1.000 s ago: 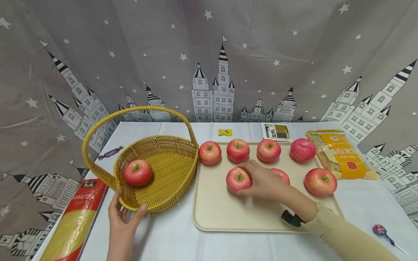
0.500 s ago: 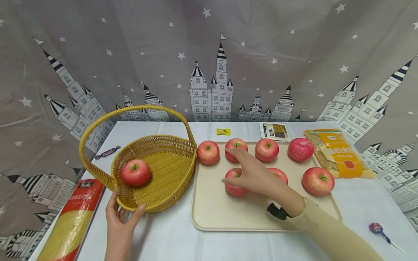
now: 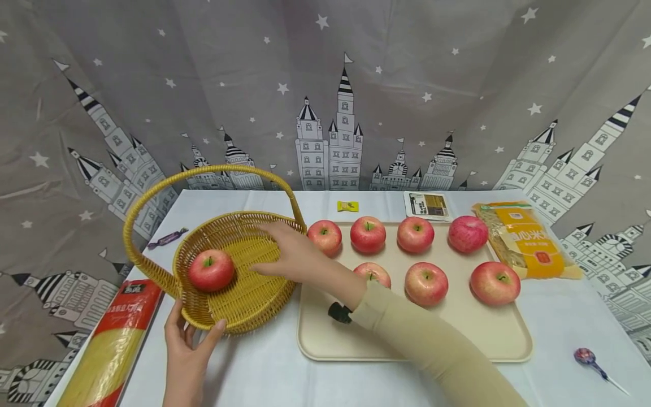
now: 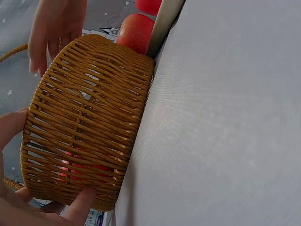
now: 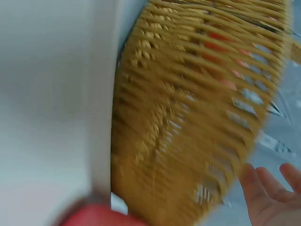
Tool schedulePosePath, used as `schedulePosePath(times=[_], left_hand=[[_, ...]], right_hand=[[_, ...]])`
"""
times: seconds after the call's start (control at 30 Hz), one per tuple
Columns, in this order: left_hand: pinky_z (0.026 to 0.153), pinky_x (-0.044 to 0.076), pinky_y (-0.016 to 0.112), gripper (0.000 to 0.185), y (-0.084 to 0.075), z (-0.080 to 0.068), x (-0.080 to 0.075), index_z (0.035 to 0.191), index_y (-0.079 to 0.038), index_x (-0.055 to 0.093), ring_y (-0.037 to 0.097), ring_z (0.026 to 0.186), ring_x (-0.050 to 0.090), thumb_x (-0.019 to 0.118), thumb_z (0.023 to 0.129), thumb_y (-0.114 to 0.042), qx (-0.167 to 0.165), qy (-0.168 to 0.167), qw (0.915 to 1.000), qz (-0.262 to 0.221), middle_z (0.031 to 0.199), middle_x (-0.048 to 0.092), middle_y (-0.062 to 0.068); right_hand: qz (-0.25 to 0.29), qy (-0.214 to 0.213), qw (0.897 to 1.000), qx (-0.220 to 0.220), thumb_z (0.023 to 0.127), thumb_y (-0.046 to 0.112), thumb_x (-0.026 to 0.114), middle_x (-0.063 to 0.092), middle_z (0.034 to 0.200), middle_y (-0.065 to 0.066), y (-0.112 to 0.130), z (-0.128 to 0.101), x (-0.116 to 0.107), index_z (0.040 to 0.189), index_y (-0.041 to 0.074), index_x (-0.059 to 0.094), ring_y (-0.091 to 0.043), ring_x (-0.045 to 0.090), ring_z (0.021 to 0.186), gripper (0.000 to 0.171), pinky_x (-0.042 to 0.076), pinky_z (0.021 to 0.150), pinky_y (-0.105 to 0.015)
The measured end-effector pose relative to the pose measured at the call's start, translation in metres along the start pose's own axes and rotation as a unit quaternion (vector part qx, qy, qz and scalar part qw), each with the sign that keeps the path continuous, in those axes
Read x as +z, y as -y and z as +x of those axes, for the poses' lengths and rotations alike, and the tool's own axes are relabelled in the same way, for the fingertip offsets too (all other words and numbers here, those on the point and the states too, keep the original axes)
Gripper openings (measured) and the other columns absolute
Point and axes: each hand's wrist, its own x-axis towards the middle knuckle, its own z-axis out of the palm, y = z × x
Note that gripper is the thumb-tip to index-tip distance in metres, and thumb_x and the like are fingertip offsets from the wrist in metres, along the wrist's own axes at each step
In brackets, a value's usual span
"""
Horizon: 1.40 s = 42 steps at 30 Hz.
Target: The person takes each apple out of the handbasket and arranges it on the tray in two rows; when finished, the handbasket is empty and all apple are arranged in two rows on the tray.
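Note:
My left hand point(image 3: 188, 350) holds the near left end of the yellow wicker basket point(image 3: 254, 316), by its handle base. In the left wrist view, its fingers lie against the basket's woven wall point(image 4: 94, 103). One red apple point(image 3: 211, 270) sits inside on the left. Over the right half of the basket hovers my right hand point(image 3: 295, 254), fingers extended and nothing in them. To the right, a cream tray point(image 3: 351, 345) bears several red apples; one front apple point(image 3: 373, 273) is partly covered by my right forearm. The right wrist view is blurred.
A pasta packet point(image 3: 114, 339) and a purple candy point(image 3: 168, 238) lie left of the basket. Behind the tray are a yellow candy point(image 3: 348, 206) and a flat sachet point(image 3: 427, 206). An orange-labelled bag point(image 3: 529, 240) and a lollipop point(image 3: 585, 356) lie at the right.
My right hand has let go of the front-left apple on the tray, risen off it and swung left over the basket. My left hand has kept its place on the basket.

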Motion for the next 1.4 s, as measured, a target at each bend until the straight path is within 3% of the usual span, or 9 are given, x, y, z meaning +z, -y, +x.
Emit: schedulePosePath(times=[0.2, 0.37, 0.6, 0.8, 0.97, 1.17, 1.4], left_hand=[[0.117, 0.019, 0.044, 0.101, 0.0, 0.0, 0.0, 0.153, -0.034, -0.009, 0.024, 0.146, 0.003, 0.07, 0.09, -0.025, 0.0, 0.008, 1.0, 0.003, 0.16, -0.008, -0.001], [0.117, 0.018, 0.045, 0.101, 0.0, 0.0, 0.0, 0.152, -0.035, -0.009, 0.023, 0.146, 0.004, 0.07, 0.09, -0.026, 0.002, 0.009, 0.9999, 0.004, 0.159, -0.007, -0.002], [0.117, 0.019, 0.043, 0.101, 0.0, 0.001, -0.001, 0.153, -0.036, -0.006, 0.022, 0.146, 0.006, 0.071, 0.089, -0.024, 0.007, 0.007, 0.9999, -0.002, 0.159, -0.005, -0.002], [0.116, 0.019, 0.047, 0.1, -0.001, 0.0, 0.0, 0.153, -0.035, -0.006, 0.023, 0.145, 0.007, 0.071, 0.089, -0.023, 0.01, 0.008, 0.9999, -0.003, 0.159, -0.004, -0.001], [0.116, 0.018, 0.047, 0.101, -0.001, 0.0, -0.001, 0.153, -0.034, -0.007, 0.023, 0.145, 0.006, 0.071, 0.089, -0.025, 0.008, 0.007, 0.9999, -0.003, 0.159, -0.005, -0.001], [0.116, 0.018, 0.047, 0.103, 0.006, 0.002, -0.004, 0.153, -0.035, -0.007, 0.025, 0.146, 0.005, 0.073, 0.088, -0.027, 0.013, 0.001, 0.9999, 0.007, 0.16, -0.006, 0.001], [0.114, 0.023, 0.047, 0.105, 0.007, 0.004, -0.004, 0.152, -0.037, -0.008, 0.023, 0.146, 0.006, 0.074, 0.087, -0.029, 0.013, 0.005, 0.9998, 0.017, 0.16, -0.005, 0.001]], right_hand=[[-0.042, 0.059, 0.997, 0.016, 0.082, 0.055, 0.07, 0.042, 0.147, 0.0, 0.019, 0.033, 0.042, 0.15, 0.016, 0.035, -0.014, 0.039, 0.133, 0.086, 0.037, 0.107, -0.029], [-0.061, 0.071, 0.995, 0.03, 0.077, 0.057, 0.073, 0.048, 0.14, 0.004, 0.033, 0.053, 0.069, 0.148, 0.015, 0.037, -0.008, 0.047, 0.124, 0.09, 0.042, 0.098, -0.022], [-0.081, 0.084, 0.992, 0.057, 0.076, 0.055, 0.075, 0.049, 0.136, 0.006, 0.04, 0.071, 0.091, 0.147, 0.017, 0.038, -0.007, 0.05, 0.117, 0.089, 0.044, 0.094, -0.02], [-0.096, 0.067, 0.992, 0.057, 0.075, 0.05, 0.078, 0.054, 0.119, 0.006, 0.036, 0.074, 0.097, 0.138, 0.016, 0.048, -0.004, 0.053, 0.1, 0.077, 0.046, 0.078, -0.016], [-0.078, 0.046, 0.996, 0.026, 0.073, 0.048, 0.08, 0.054, 0.118, 0.005, 0.034, 0.061, 0.079, 0.138, 0.015, 0.049, -0.003, 0.053, 0.096, 0.079, 0.046, 0.075, -0.015], [-0.016, 0.016, 1.0, -0.013, 0.075, 0.046, 0.079, 0.051, 0.129, 0.001, 0.032, 0.018, 0.024, 0.142, 0.017, 0.046, -0.006, 0.052, 0.108, 0.08, 0.047, 0.087, -0.018], [-0.024, 0.023, 0.999, 0.024, 0.078, 0.049, 0.076, 0.046, 0.136, 0.004, 0.008, -0.048, -0.038, 0.147, 0.029, 0.04, -0.011, 0.049, 0.114, 0.081, 0.05, 0.09, -0.033]])
